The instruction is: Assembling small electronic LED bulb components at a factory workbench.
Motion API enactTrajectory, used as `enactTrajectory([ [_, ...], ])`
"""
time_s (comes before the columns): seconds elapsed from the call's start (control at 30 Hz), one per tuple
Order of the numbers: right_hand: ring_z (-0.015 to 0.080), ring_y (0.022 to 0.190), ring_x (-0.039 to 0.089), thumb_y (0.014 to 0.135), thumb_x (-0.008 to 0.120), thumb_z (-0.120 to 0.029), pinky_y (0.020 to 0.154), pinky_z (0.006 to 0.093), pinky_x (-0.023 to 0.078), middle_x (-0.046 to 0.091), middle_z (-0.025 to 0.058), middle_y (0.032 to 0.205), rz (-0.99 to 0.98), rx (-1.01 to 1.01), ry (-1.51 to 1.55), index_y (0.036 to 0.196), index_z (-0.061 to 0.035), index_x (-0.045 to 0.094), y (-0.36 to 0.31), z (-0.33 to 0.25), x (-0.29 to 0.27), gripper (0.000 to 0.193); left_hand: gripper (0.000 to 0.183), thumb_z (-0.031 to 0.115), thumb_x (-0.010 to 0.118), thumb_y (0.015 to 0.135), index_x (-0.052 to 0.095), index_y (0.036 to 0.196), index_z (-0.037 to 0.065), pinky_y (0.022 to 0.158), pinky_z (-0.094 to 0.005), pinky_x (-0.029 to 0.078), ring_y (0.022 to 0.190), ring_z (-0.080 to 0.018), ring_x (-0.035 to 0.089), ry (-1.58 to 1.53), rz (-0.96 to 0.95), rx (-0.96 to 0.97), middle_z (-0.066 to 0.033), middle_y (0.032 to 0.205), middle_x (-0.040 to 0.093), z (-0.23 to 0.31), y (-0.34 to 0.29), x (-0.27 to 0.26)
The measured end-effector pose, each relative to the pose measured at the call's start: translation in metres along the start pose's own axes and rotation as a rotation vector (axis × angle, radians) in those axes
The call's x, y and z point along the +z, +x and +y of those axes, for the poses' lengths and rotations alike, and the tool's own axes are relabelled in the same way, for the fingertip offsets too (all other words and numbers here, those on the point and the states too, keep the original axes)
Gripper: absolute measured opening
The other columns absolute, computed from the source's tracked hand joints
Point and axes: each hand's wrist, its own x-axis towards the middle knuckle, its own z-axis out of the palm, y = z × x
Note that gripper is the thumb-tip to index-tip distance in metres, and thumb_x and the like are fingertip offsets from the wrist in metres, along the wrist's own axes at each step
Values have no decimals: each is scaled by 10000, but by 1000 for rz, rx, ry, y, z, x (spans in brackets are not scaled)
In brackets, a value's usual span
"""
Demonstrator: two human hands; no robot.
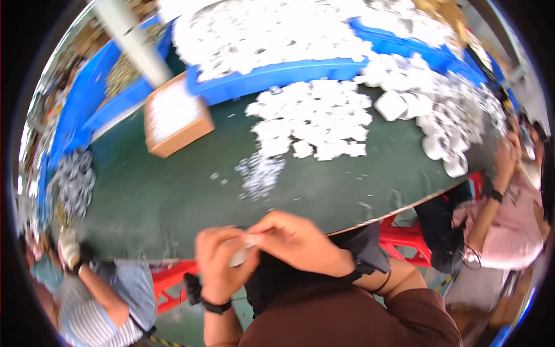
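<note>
Head view: left fingers (225,246) and right fingers (270,223) pinch a white piece (239,256) between them.

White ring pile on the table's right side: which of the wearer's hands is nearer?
Right. The right hand is left of the white ring pile and nearer the wearer; the left hand is farther left.

The person wears a brown shirt (329,318) with short sleeves (425,312) and black clothing (283,280) below. The left hand (217,263) and right hand (303,243) are bare, with a black strap (215,306) circling the left wrist.
</note>
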Motion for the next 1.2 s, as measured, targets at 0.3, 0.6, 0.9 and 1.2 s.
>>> enactTrajectory([
  [0.3,341,1154,549,900,740,-193,1027,479,391,626,123,1202,949,-535,-1614,1201,-65,632,-28,-89,-167,344,654,176,651,965,393,1549,35,1170,-522,288,1463,-408,321,566,382,-327,-229,1619,301,-33,-5,-31],
  [0.6,452,1512,243,990,530,-604,1207,569,200,242,205,1667,1190,219,-1717,1593,-342,349,-92,-147,-361,682,534,64,605,953,462,1461,-12,1070,-462,397,1353,-369,419,309,299,-360,-224,1553,381,-18,-9,-12],
  [0.9,445,1510,249,965,440,-729,1142,715,204,419,-11,1611,851,304,-1597,1544,-418,418,-80,-166,-373,658,408,49,574,990,512,1384,-32,1035,-415,450,1314,-304,485,207,309,-335,-179,1513,422,-10,-10,2],
  [1.2,394,1530,222,1033,510,-515,1182,656,127,400,121,1612,1030,130,-1499,1440,-241,585,-63,-129,-249,497,421,30,587,957,514,1365,-44,1020,-426,447,1277,-336,496,149,262,-331,-214,1499,423,-3,-7,10],
])
